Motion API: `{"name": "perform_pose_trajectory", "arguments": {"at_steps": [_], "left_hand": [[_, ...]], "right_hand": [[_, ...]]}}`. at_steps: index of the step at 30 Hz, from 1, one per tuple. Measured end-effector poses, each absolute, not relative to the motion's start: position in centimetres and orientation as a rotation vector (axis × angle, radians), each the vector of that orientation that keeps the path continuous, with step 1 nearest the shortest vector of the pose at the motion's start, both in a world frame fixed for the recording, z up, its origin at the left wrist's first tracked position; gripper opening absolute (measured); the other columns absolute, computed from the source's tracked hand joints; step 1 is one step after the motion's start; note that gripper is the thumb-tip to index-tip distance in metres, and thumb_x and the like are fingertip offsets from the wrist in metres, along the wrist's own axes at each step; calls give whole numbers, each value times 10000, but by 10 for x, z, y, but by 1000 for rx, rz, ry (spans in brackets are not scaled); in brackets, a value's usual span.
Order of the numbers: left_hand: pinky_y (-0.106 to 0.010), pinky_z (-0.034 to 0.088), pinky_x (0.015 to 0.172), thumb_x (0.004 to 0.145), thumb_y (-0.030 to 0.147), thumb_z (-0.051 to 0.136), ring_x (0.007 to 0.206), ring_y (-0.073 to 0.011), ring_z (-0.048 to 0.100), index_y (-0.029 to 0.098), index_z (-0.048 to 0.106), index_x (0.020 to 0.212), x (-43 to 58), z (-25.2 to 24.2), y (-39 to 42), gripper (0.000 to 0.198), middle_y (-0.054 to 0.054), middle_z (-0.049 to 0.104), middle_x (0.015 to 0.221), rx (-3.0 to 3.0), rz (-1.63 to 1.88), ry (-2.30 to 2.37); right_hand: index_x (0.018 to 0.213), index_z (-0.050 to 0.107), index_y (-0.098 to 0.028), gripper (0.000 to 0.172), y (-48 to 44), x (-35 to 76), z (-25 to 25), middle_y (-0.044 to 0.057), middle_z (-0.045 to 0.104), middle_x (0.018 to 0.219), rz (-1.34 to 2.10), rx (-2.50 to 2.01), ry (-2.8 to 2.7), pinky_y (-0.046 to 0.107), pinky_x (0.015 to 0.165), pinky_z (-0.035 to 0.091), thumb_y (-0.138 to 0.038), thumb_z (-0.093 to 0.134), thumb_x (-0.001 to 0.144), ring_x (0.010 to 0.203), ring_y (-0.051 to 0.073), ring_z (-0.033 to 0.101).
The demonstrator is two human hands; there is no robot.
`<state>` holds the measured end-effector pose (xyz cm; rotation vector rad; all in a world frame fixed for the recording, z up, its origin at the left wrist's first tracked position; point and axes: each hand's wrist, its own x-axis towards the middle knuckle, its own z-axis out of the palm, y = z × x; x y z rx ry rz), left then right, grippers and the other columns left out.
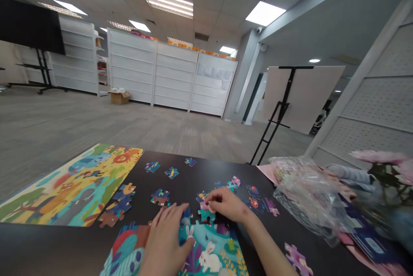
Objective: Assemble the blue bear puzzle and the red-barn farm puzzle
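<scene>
My left hand [166, 235] lies flat, fingers stretched out, on the top edge of a partly built jigsaw [213, 254] that shows white rabbits on teal. Beside it my right hand [226, 205] pinches a teal and pink puzzle piece [205, 213] right at that jigsaw's upper edge. Loose pieces lie around the hands on the black table [200, 172]: a blue cluster [160, 197], several near the far edge [171, 172], and red and purple ones [258, 203] to the right of my right hand.
A finished colourful animal puzzle [71, 185] covers the table's left part. At the right are a crumpled clear plastic bag [306, 190], pink flowers [383, 159] and a purple piece [298, 258]. Behind stand a black easel [277, 112], white shelving [171, 78] and a cardboard box [119, 96].
</scene>
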<state>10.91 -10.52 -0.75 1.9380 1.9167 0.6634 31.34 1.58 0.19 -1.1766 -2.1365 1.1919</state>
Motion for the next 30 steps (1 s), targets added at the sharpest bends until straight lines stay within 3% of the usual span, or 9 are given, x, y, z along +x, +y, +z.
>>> {"name": "perform_pose_trajectory", "arguments": {"at_steps": [11,24,30], "left_hand": [[-505,279,1151,709,274,568,1391,-287,415,250,563,1355,109,-4,-106,647,-64,575,1410,1957,638,1890],[-494,303,1126,723,214,582,1336,-272,477,304,647,1220,113,-7,-108,509,-20,633,1332,2032,695,1952],[-497,343,1101,751,237,590,1306,-276,505,316,666,1192,110,-13,-107,455,-17,643,1315,2096,700,1936]], "right_hand": [[841,787,-181,224,13,322,9,9,719,644,1024,-1260,-2305,218,524,425,-200,588,740,556,135,603],[838,732,-177,130,10,326,11,-26,644,629,912,-1263,-2376,194,518,391,-236,685,732,565,105,548],[825,684,-183,237,7,332,13,-12,643,804,716,-1220,-2424,199,577,400,-342,788,684,655,104,550]]}}
